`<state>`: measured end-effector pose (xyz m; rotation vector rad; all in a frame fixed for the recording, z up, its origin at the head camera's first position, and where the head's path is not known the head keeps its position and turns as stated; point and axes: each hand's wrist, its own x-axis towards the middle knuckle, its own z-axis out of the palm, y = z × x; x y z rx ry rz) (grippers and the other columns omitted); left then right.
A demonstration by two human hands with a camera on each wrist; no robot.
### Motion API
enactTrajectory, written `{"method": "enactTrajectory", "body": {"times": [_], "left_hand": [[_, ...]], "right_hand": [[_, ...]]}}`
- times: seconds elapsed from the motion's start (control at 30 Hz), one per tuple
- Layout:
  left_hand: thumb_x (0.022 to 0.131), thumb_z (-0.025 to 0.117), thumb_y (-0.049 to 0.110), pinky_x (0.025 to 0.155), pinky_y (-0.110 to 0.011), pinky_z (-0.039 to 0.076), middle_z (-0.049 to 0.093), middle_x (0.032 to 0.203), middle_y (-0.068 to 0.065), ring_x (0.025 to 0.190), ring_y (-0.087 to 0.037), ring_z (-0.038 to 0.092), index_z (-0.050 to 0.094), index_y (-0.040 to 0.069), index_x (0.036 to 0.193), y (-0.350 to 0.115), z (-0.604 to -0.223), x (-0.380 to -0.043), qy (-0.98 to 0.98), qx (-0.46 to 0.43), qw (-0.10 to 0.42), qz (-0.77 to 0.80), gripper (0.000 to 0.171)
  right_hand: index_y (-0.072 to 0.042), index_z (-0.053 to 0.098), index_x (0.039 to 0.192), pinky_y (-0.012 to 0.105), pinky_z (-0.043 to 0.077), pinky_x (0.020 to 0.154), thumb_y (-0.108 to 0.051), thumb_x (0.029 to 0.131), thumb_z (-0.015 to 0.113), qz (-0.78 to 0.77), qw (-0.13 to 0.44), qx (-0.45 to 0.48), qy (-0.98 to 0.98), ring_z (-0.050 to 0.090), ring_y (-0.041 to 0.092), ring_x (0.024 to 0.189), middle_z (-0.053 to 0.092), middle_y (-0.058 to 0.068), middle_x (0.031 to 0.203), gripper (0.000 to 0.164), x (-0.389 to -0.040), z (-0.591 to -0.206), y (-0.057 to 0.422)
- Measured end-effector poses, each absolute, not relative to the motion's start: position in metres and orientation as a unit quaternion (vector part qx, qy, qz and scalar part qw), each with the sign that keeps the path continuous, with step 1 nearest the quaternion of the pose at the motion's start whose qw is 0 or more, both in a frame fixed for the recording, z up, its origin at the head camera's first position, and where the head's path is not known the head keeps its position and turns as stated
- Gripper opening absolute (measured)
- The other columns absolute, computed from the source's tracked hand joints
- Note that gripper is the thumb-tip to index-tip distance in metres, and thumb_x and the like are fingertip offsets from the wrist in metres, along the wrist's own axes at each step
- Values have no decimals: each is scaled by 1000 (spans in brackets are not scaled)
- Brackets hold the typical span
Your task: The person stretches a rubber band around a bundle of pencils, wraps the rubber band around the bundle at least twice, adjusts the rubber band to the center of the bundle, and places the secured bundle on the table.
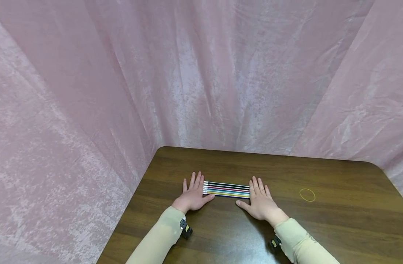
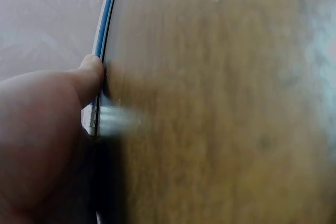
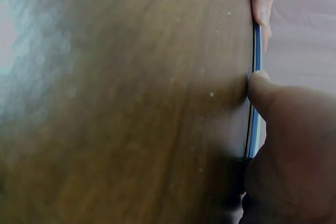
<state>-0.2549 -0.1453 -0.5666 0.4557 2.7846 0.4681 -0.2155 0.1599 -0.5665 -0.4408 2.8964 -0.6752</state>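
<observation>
Several pencils (image 1: 226,190) in black, red, pale blue, yellow and dark blue lie side by side on the table, their silvery ends to the left. My left hand (image 1: 192,194) is spread flat at those ends, fingers straight, thumb along the near side. At the opposite ends lies my right hand (image 1: 261,202), also with straight fingers, covering the tips. In the left wrist view my left thumb (image 2: 90,74) rests against the nearest, blue pencil (image 2: 107,17). The right wrist view shows my right thumb (image 3: 262,90) at that same blue pencil (image 3: 257,51).
A thin yellow rubber band (image 1: 307,195) lies on the brown wooden table (image 1: 346,220), right of my right hand. Pink curtains (image 1: 214,73) hang behind the table's far edge and along its left side.
</observation>
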Motion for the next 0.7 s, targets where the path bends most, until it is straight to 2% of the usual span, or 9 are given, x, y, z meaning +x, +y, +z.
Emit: {"method": "enactTrajectory", "body": {"times": [0.2,0.43,0.57,0.7], "left_hand": [[106,44,71,124,-65,-10,-5,179,-12,163,-32,-15,7,5,171,-146,-556,-252,966,157,151,141,101],[104,47,73,122,-68,-12,-4,180,-11,163,-33,-17,8,4,171,-155,-570,-256,960,169,141,176,104],[102,50,74,121,-69,-13,-5,179,-12,162,-34,-18,7,2,171,-158,-573,-259,956,184,127,191,108],[102,58,69,123,-68,-7,0,179,-13,163,-36,-14,12,4,171,-154,-559,-258,956,201,110,185,105]], "right_hand": [[17,17,162,67,6,125,-65,104,57,-189,84,-142,968,3,52,160,7,36,172,108,-215,-557,156],[16,18,162,68,8,124,-66,103,58,-193,84,-149,966,4,53,159,10,37,171,108,-214,-552,157],[17,20,161,69,12,123,-63,100,65,-209,68,-164,962,6,56,158,13,39,169,110,-216,-550,161],[14,31,160,67,23,122,-56,97,75,-196,44,-193,960,17,55,157,23,38,168,104,-223,-543,162]]}}
